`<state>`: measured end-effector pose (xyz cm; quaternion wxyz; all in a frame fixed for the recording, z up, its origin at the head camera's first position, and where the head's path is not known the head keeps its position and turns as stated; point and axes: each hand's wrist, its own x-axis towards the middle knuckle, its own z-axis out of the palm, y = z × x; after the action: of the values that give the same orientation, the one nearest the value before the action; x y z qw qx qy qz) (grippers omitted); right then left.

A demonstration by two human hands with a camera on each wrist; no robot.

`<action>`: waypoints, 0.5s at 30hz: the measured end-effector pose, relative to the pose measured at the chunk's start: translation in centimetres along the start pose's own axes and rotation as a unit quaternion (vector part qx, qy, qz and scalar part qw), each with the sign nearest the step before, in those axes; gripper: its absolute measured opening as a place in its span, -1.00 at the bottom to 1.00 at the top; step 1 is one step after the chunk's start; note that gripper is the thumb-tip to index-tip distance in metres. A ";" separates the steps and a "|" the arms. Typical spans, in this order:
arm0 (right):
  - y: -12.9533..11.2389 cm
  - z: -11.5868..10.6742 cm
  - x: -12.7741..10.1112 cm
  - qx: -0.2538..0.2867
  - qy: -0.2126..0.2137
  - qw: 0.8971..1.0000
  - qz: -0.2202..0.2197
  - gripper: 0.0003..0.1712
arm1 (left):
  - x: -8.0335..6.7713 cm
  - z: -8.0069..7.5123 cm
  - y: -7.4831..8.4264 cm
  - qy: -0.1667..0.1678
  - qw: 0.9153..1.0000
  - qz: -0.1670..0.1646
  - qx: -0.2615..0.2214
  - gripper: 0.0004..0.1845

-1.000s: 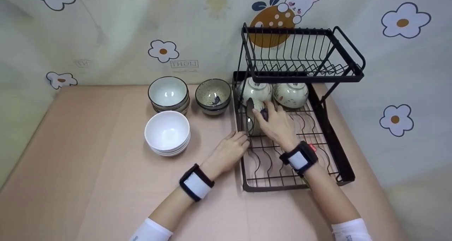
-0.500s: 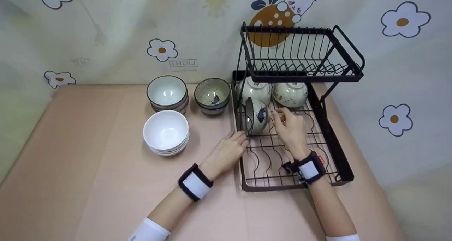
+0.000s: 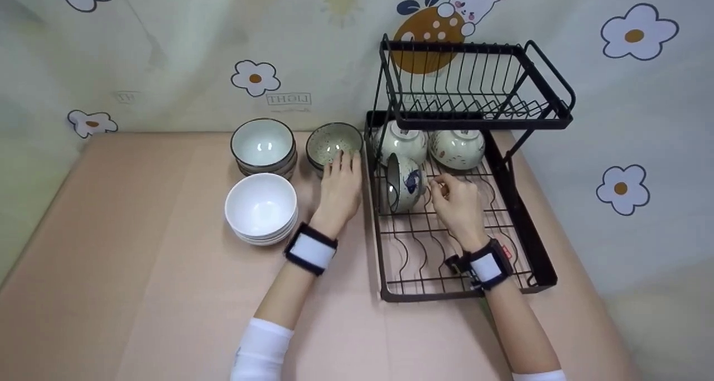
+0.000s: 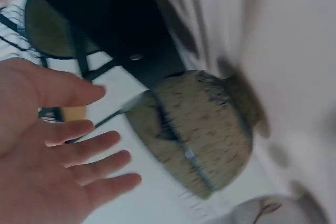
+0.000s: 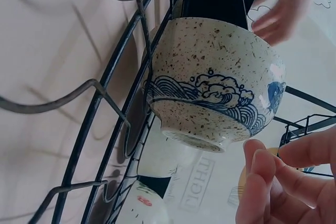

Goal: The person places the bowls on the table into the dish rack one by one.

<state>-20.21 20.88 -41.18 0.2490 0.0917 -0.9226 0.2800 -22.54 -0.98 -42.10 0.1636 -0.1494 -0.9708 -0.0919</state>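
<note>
— Where was the left hand (image 3: 339, 188)?

— Flat and spread, fingers straight, at the near rim of the speckled bowl (image 3: 333, 143) standing on top of a small stack on the bench (image 3: 167, 269). The left wrist view showed the open palm just short of that bowl's side, so I could not tell whether the fingertips touched it. Half a second earlier that hand had rested against the front left corner of the dish rack (image 3: 463, 292); it had since moved away from the rack and up to the bowl.

— And the right hand (image 3: 460, 202)?

— Over the wires of the rack's lower tier, fingers loosely curled with the tips drawn together, gripping nothing. It sat just beside the foot of the blue wave bowl (image 3: 403, 183), close but apart, much as half a second before. A second earlier its fingers had lain on that bowl.

— Where did the wave bowl stand?

— On its edge in the lower tier, near the left side, mouth facing left, propped among the wire loops. Behind it two pale patterned bowls (image 3: 429, 145) lay upturned at the back of the same tier.

— What else was on the bench?

— A dark-rimmed bowl stack (image 3: 263, 146) left of the speckled one, and a white bowl stack (image 3: 261, 208) nearer the person.
</note>
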 end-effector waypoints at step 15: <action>0.2 0.2 -0.1 -0.002 -0.026 1.000 0.005 -0.85 | 2.8 1.5 -1.8 0.022 0.997 -0.080 0.001 -0.89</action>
<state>-20.26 20.92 -41.44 0.2242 0.0940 -0.9297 0.2768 -26.08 -1.57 -42.78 0.1768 -0.0686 -0.9760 -0.1066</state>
